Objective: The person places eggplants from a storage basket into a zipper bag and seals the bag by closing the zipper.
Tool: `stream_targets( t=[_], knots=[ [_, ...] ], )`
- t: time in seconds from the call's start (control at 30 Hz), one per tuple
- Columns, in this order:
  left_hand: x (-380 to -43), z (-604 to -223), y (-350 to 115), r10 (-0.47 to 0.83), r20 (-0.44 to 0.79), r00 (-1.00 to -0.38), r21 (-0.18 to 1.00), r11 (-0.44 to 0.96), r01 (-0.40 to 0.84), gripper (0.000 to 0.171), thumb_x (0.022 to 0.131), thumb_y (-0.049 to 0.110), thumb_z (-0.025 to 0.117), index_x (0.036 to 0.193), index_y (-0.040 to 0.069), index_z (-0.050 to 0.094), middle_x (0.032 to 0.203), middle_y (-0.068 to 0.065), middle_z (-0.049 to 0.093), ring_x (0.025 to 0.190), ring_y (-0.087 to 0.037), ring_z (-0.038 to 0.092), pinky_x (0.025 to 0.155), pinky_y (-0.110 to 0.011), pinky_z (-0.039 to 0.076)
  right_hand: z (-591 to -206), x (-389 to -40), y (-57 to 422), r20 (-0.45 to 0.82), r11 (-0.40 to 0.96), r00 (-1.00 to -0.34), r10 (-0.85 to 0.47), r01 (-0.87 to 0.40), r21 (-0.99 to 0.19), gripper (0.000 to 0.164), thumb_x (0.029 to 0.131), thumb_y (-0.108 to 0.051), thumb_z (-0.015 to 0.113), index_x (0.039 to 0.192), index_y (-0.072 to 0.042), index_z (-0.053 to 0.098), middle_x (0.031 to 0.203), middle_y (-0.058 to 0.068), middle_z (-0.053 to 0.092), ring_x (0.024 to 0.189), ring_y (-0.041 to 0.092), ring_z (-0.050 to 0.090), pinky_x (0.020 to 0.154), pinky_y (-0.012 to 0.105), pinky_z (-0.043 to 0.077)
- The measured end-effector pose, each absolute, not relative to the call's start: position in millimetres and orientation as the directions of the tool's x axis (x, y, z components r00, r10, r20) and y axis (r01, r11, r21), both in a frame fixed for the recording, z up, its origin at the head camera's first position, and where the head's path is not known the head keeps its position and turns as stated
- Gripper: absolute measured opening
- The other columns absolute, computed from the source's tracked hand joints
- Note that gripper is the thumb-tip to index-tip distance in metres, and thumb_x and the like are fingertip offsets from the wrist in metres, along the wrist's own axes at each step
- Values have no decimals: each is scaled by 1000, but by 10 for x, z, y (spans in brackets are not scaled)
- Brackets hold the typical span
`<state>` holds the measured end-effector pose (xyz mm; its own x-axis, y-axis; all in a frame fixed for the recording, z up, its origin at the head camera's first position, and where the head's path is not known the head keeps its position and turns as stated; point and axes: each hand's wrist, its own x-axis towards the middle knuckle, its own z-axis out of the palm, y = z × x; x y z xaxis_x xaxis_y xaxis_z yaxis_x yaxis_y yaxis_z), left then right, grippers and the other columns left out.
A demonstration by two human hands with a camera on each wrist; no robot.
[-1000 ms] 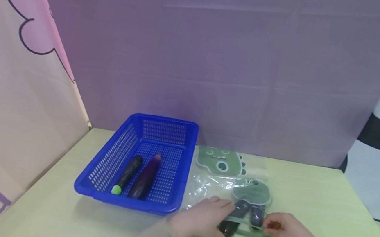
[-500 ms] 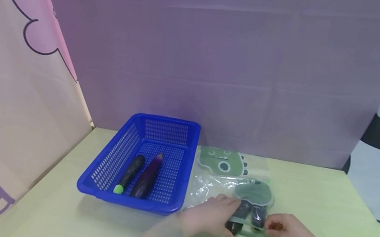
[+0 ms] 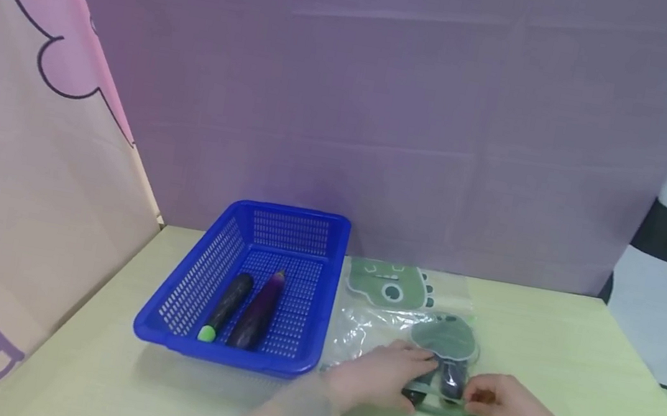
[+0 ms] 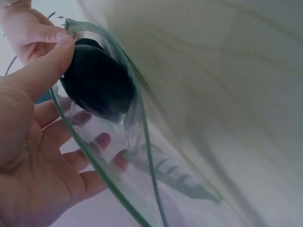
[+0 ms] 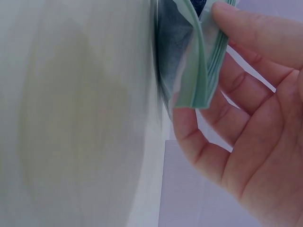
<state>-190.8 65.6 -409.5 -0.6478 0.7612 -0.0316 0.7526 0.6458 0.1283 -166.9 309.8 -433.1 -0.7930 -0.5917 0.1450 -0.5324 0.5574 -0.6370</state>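
A clear zip bag [image 3: 356, 328] with green dinosaur print lies on the table, its green-rimmed mouth toward me. Inside, two dark vegetables lie side by side; the left one, a glossy, dark eggplant [image 4: 97, 80], has its rounded end at the mouth. My left hand [image 3: 381, 377] lies over the bag, its fingers seen through the film and spread fairly straight. Its thumb touches the eggplant's end at the rim. At the mouth's right corner, my right hand [image 3: 508, 406] pinches the layered green edge between thumb and fingers.
Left of the bag stands a blue plastic basket [image 3: 227, 357]. It holds a purple eggplant [image 3: 257, 316] and a dark green vegetable [image 3: 228, 304] with a bright green end. A purple cloth wall [image 3: 339, 92] rises behind the pale table [image 3: 548, 344].
The left hand has slid right and slightly forward over the bag. The eggplant has gone deeper into the bag, with less of it sticking out. The right hand keeps its pinch.
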Motion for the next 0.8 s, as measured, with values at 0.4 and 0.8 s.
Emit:
stream_targets(
  t=[0.4, 0.8],
  knots=[
    [-1901, -4069, 762, 795, -42, -606, 38, 607, 794, 62, 77, 41, 74, 133, 25, 52, 146, 7, 42, 133, -6, 41, 107, -21, 35, -4354, -1678, 3116, 159, 533, -781, -603, -543, -649, 4, 82, -2, 66, 82, -6, 64, 79, 3, 67, 77, -7, 57, 65, 20, 53],
    [-1906, -4049, 896, 766, -17, -642, -38, 641, 766, 70, 74, 52, 72, 134, 25, 49, 143, 5, 45, 128, -10, 45, 105, -26, 39, -4345, -1683, 3130, 190, 531, -772, -606, -571, -627, 5, 83, -3, 66, 82, -7, 65, 78, 0, 67, 77, -6, 58, 64, 21, 53]
  ],
)
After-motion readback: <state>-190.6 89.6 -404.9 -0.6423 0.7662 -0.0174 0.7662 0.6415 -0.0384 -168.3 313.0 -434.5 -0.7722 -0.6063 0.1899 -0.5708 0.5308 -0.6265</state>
